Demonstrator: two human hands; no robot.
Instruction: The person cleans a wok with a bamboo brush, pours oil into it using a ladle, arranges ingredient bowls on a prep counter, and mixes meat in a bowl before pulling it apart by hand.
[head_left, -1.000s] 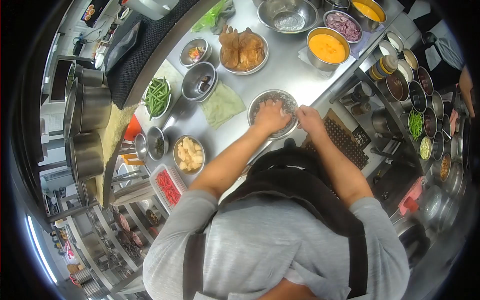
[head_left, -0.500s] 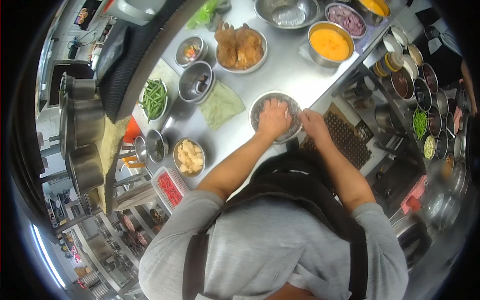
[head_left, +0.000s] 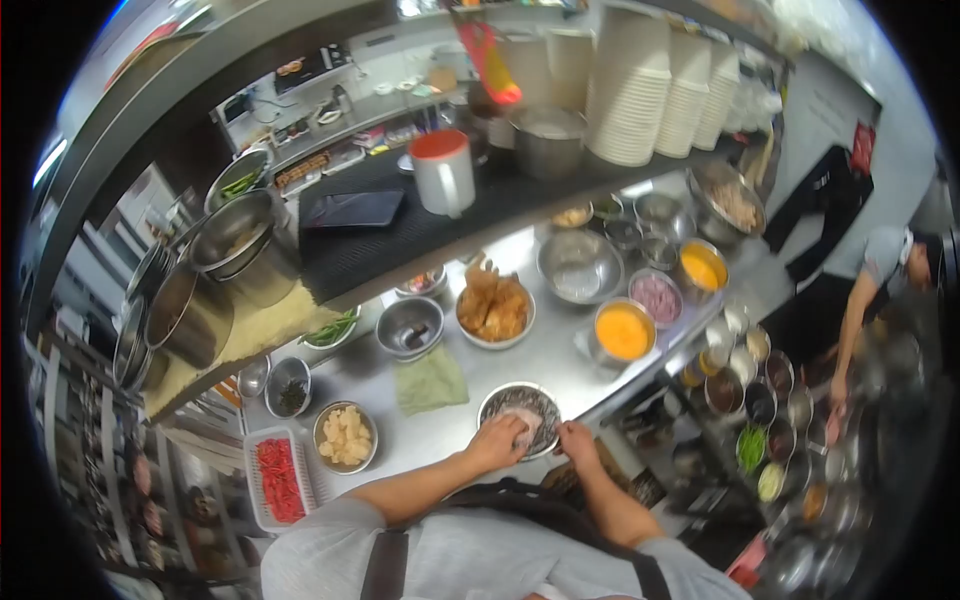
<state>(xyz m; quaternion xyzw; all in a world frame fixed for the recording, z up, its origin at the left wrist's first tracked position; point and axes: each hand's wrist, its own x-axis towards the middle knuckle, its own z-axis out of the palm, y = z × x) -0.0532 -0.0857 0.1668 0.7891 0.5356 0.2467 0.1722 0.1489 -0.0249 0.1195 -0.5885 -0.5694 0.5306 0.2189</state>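
A metal bowl [head_left: 552, 406] with dark grey, wet-looking contents stands near the front edge of the steel counter. My left hand [head_left: 497, 443] reaches into it with curled fingers, beside a pale pinkish patch that I cannot make out. The fingertips are partly hidden in the contents. At the bowl's right side, my right hand [head_left: 577, 440] pinches the rim. A green cloth [head_left: 430, 383] lies behind and to the left of the bowl. Farther back, a bowl holds brown, marinated-looking poultry [head_left: 495, 308].
Red chillies fill a white basket [head_left: 252, 475] at left, near a bowl of pale chunks [head_left: 345, 438]. Yellow-orange liquid [head_left: 625, 333] and chopped purple onion [head_left: 657, 298] stand in bowls at right. A raised shelf [head_left: 480, 205] spans the back. Another person [head_left: 868, 290] works at far right.
The head view has tilted up, bringing the shelf and another person into view. My left hand's fingers, spread in the bowl before, now look more curled. My right hand remains at the rim.
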